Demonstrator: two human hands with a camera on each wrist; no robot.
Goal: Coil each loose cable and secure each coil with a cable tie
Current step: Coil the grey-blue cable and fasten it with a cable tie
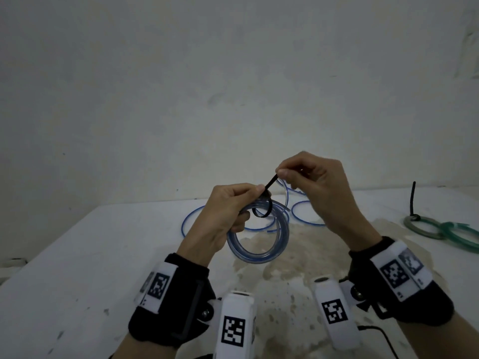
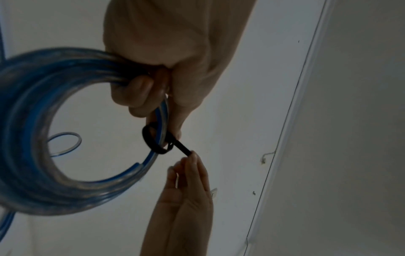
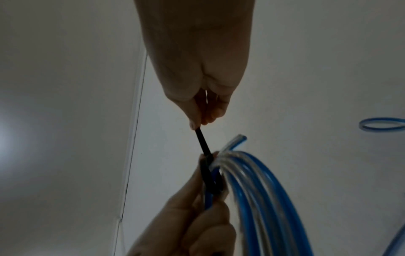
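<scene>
A coil of clear blue cable (image 1: 259,244) hangs above the white table, gripped at its top by my left hand (image 1: 233,206). A black cable tie (image 1: 264,203) loops loosely around the coil's strands beside my left thumb. My right hand (image 1: 298,172) pinches the tie's free tail between thumb and forefinger, up and to the right of the loop. The left wrist view shows the coil (image 2: 32,138), the tie loop (image 2: 156,140) and the right fingertips (image 2: 192,159) on the tail. In the right wrist view the tail (image 3: 202,143) runs from the pinch down to the coil (image 3: 258,190).
More loose blue cable (image 1: 300,211) lies on the table (image 1: 77,255) behind the hands. A green cable coil (image 1: 440,229) with a black tie (image 1: 412,200) standing upright lies at the right. A stained patch marks the table's middle. A bare wall stands behind.
</scene>
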